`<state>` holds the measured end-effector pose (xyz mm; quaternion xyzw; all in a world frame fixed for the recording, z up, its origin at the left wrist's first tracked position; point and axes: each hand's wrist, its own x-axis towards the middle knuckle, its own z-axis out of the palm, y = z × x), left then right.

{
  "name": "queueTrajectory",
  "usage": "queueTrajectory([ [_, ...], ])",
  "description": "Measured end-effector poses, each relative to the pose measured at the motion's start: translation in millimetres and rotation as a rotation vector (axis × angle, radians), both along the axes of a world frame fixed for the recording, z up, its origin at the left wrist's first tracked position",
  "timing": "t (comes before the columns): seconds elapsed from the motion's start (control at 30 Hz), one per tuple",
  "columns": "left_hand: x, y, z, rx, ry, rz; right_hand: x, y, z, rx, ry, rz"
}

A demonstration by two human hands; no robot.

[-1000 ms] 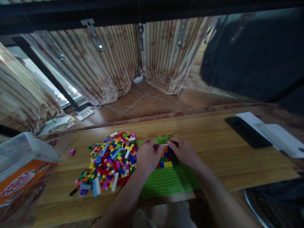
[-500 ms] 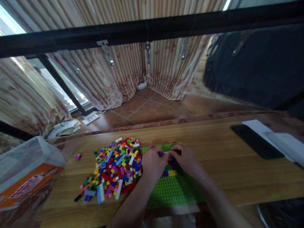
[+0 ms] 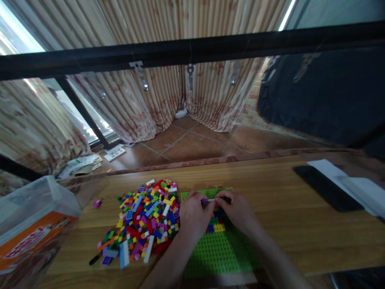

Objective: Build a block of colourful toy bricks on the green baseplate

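Observation:
Both hands meet above the upper part of a green studded baseplate [image 3: 222, 253]. My left hand [image 3: 196, 212] is closed in a pinch, with a small purple toy brick [image 3: 205, 202] at its fingertips. A thin white toy brick [image 3: 211, 200] spans the gap between the two hands, and the fingertips of my right hand [image 3: 236, 206] pinch its right end. Whether the white and purple bricks are joined cannot be made out. Just below the fingers, rows of coloured bricks [image 3: 219, 228] sit on the baseplate, partly covered by the hands.
A heap of mixed loose bricks [image 3: 150, 216] lies left of the baseplate. Farther left stands a clear plastic tub [image 3: 64, 196] with an orange label. A black flat object [image 3: 327, 188] and white papers [image 3: 357, 184] lie at the right. A dark rail [image 3: 210, 50] crosses beyond the wooden table [image 3: 279, 224].
The whole view has shifted slightly, so the table sits a little lower in the picture. Both hands keep their pinch, and slightly more of the purple and white bricks shows.

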<state>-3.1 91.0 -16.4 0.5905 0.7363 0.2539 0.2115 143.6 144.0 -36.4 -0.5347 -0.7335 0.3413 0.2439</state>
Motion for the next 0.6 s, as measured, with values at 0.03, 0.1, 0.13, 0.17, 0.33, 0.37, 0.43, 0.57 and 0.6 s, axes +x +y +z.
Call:
queueTrajectory([
  [0.03,-0.4,-0.6,-0.4,0.006,-0.002,-0.008,-0.1,-0.9,0.5,0.000,0.003,-0.007],
  [0.1,-1.2,-1.4,-1.4,0.013,-0.012,-0.020,-0.6,-2.4,1.5,0.003,0.007,-0.018],
  [0.13,-1.5,-1.6,-1.9,0.016,-0.020,-0.025,-0.8,-3.0,1.9,0.002,0.009,-0.020],
  [0.17,-1.8,-1.6,-2.4,0.019,-0.027,-0.027,-1.0,-3.5,2.3,0.000,0.012,-0.020],
  [0.33,-1.9,-1.4,-2.4,0.009,-0.020,-0.034,-1.0,-3.3,3.0,-0.007,0.024,-0.022],
  [0.37,-1.8,-1.7,-2.0,0.007,-0.016,-0.038,-0.7,-3.1,3.0,-0.004,0.022,-0.020],
  [0.43,-1.5,-2.6,-1.2,0.006,-0.013,-0.044,0.2,-3.0,3.2,0.004,0.011,-0.018],
  [0.57,-0.8,-4.1,0.3,0.007,-0.004,-0.055,1.7,-4.4,4.0,0.024,-0.014,-0.014],
  [0.6,-0.7,-4.2,0.7,0.007,0.002,-0.058,1.7,-4.9,4.3,0.030,-0.023,-0.018],
])
